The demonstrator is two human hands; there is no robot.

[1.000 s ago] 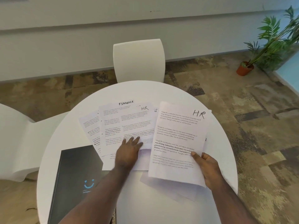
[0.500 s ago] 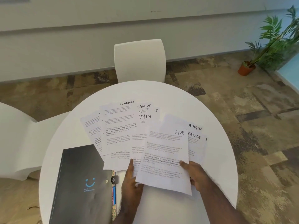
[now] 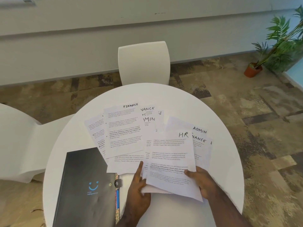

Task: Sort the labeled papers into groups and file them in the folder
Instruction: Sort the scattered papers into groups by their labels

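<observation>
- The right hand (image 3: 202,183) holds the HR sheet (image 3: 171,163) at its lower right edge, thumb curled on top of the paper and the fingers hidden under it.
- The left hand (image 3: 139,189) is at the sheet's lower left edge; its index finger is stretched out along the paper's left side, pointing to the far edge of the table (image 3: 218,161), while the other fingers curl in under the sheet. Whether it truly pinches the paper I cannot tell.
- The HR sheet sits at the near middle of the table, its near end lifted in the hands and at least one more sheet showing beneath its lower edge. "HR" is handwritten in its top right corner above printed paragraphs.
- To its right, partly covered by it, lie an ADMIN sheet (image 3: 188,126) and another sheet whose label reads "…NANCE".
- Left of it, toward the table's centre, a loose fan of papers overlaps; the FINANCE sheet (image 3: 124,130) lies on top, and labels ending "…VANCE" and "…MIN" peek out at its right.
- A black folder (image 3: 86,189) with a blue smile mark lies shut at the near left edge of the table, its clasp side just beside the left hand and its far corner under the fan.
- A white chair (image 3: 143,63) stands past the far edge, and a potted plant (image 3: 278,46) stands on the floor well off to the right.
</observation>
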